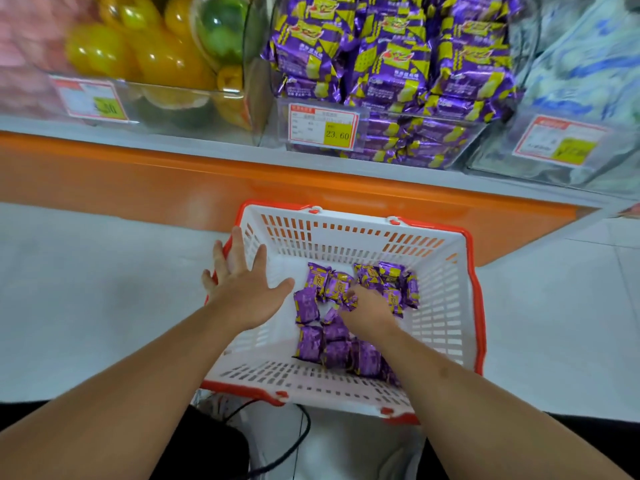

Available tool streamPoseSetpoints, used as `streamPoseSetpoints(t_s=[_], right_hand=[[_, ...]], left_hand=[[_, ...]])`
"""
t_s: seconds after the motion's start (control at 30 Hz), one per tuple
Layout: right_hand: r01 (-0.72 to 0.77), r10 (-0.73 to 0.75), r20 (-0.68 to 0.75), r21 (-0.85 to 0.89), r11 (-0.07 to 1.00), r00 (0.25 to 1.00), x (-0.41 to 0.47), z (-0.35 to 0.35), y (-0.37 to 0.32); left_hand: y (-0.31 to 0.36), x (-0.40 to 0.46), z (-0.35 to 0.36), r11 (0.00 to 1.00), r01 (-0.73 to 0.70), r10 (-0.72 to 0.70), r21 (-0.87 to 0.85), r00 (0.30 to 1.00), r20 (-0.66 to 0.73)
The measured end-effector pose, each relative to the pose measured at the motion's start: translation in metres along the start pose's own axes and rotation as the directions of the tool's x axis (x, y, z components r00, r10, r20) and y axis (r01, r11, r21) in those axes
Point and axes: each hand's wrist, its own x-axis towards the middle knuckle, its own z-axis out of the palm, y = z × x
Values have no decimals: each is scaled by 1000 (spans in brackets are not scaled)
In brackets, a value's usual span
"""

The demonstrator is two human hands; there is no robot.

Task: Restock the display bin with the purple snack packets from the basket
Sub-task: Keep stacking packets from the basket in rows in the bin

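A white basket with a red rim (446, 306) stands on the floor below the shelf. Several purple snack packets (322, 341) lie on its bottom. My left hand (242, 282) hovers with straight, spread fingers over the basket's left rim. My right hand (367, 306) reaches down among the packets, its fingers curled round a purple packet (349, 299) in the pile. Above, the clear display bin (460, 147) on the shelf holds many of the same purple and yellow packets (391, 57), with a price tag (322, 128) on its front.
An orange shelf edge (277, 181) runs across between bin and basket. A clear bin of yellow and green items (152, 53) stands to the left, a bin of pale blue packets (581, 81) to the right. A black cable (294, 441) lies by my legs.
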Motion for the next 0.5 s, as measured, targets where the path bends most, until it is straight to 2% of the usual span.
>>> streamPoseSetpoints(t_s=[0.1, 0.2, 0.37, 0.5], right_hand=[[70, -69, 68, -8, 998, 995, 2, 20, 6], [60, -59, 106, -13, 998, 993, 14, 40, 5], [4, 9, 114, -109, 994, 993, 29, 54, -2], [82, -79, 34, -82, 993, 996, 21, 45, 1]], left_hand=[[1, 0, 6, 1000, -3, 3, 18, 1000, 10], [2, 4, 10, 999, 7, -8, 44, 1000, 4], [2, 6, 15, 996, 22, -21, 92, 1000, -19], [4, 3, 9, 998, 11, -11, 70, 1000, -9]])
